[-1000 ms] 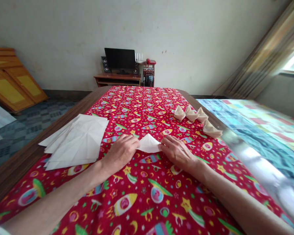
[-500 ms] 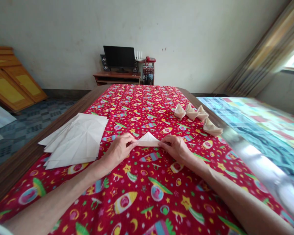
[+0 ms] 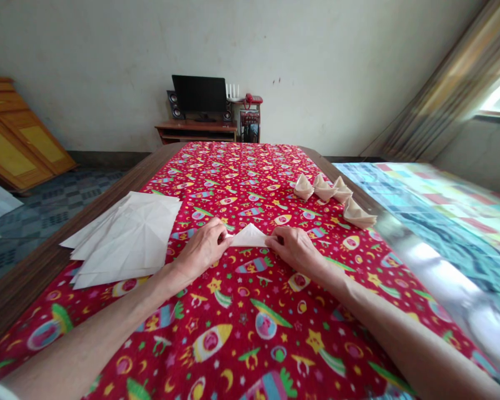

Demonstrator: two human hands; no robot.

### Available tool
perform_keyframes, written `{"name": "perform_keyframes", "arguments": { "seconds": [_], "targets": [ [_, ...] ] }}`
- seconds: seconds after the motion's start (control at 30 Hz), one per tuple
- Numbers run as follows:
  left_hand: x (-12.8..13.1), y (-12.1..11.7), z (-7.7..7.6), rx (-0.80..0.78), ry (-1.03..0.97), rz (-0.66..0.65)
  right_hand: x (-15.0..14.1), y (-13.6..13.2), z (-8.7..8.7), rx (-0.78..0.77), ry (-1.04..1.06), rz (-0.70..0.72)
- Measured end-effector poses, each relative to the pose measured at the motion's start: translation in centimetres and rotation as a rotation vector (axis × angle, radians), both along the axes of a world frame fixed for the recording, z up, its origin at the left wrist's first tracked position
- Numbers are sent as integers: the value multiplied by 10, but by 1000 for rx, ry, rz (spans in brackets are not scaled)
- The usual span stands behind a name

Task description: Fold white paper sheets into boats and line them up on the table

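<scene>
A small folded sheet of white paper (image 3: 250, 236), triangular with a peak pointing away from me, lies low over the red cloth between my hands. My left hand (image 3: 207, 243) pinches its left corner, fingers curled. At the opposite corner, my right hand (image 3: 294, 246) grips it between thumb and fingers. Both fingertips partly cover the paper's ends. To the left rests a fanned stack of creased white paper sheets (image 3: 127, 239). Several folded paper boats (image 3: 304, 187) stand at the right, the nearest folded boat (image 3: 358, 214) set a little apart.
A red patterned cloth (image 3: 233, 311) covers the wooden table (image 3: 8, 300). Against the far wall, a desk (image 3: 195, 129) carries a monitor (image 3: 199, 93) and speakers. A wooden cabinet (image 3: 20, 133) stands at left; a bed with a patchwork cover (image 3: 416, 205) is at right.
The pale band along the paper's near edge no longer shows; the front now looks like one plain triangle. Both hands still hold its corners, fingers slightly shifted.
</scene>
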State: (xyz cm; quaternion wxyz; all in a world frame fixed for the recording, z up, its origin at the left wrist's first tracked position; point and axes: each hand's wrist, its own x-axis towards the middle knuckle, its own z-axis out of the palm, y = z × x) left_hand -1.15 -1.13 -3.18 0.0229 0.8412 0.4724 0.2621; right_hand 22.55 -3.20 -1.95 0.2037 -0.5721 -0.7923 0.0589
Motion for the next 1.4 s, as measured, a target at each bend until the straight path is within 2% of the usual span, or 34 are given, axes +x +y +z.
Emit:
{"name": "perform_keyframes", "arguments": {
  "seconds": [0.13, 0.23, 0.33, 0.4, 0.5, 0.57, 0.67, 0.73, 0.83, 0.9, 1.07, 1.4],
  "targets": [
    [4, -5, 6, 108, 55, -3, -1, 0, 1, 1, 1, 19],
    [12, -12, 10, 147, 153, -154, -1, 0, 0, 1, 3, 16],
    [22, -22, 10, 74, 173, -350, 1, 1, -4, 18, 11, 26],
    [28, -29, 9, 28, 170, -408, 3, 3, -8, 27, 31, 38],
    [33, -37, 7, 13, 192, -396, 6, 4, -12, 63, 71, 71],
    [33, -39, 6, 6, 221, -385, 4, 2, -11, 148, 58, 99],
    [33, -41, 6, -19, 252, -376, -2, -9, -4, 273, -84, 133],
    [32, -40, 7, -32, 260, -378, -6, -16, 0, 292, -216, 190],
    [31, -41, 7, -32, 269, -359, -7, -22, 0, 238, -317, 328],
    [30, -42, 7, -24, 278, -326, -3, -21, -2, 193, -311, 362],
    [20, -45, 6, 21, 295, -286, 2, -17, -7, 176, -288, 341],
    [-16, -47, 8, 102, 347, -214, 3, -21, -1, 173, -312, 330]
  ]
}}
